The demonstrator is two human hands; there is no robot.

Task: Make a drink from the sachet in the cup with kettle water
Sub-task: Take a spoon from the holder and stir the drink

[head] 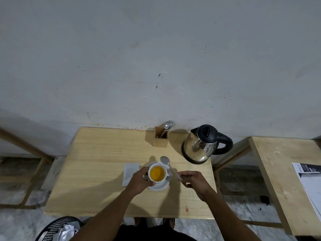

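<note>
The cup (pixel 157 174) holds orange drink, so water and sachet are evidently in, and the left hand (pixel 141 180) grips its side. The right hand (pixel 196 181) pinches the spoon (pixel 165 160) just right of the cup, bowl out of the drink. Perhaps only stirring remains.

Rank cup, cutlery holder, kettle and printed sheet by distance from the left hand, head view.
1. cup, gripped by the left hand
2. cutlery holder, back of table
3. kettle, back right corner
4. printed sheet, separate table at right
</note>
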